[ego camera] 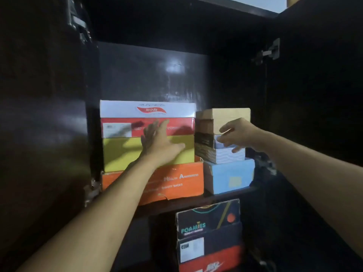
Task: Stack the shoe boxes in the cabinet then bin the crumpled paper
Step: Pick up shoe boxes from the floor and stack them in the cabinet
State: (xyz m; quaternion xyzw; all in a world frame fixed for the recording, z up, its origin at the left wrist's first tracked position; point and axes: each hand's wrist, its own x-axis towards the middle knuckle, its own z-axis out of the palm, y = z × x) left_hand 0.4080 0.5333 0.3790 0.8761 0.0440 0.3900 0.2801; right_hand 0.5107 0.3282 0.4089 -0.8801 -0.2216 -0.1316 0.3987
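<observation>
Both forearms reach into the cabinet (39,95). Left hand (159,142), fingers spread, lies flat on the yellow box (121,154), red-and-white box (147,116) just above it. Right hand (237,135), fingers apart, hovers before the small boxes (220,154), gripping nothing.

A home storage cupboard
Dark glossy wooden cabinet (153,75) with metal door hinges (272,51), its shelf (196,201) crowded with stacked colourful cardboard shoe boxes (147,154)
</observation>
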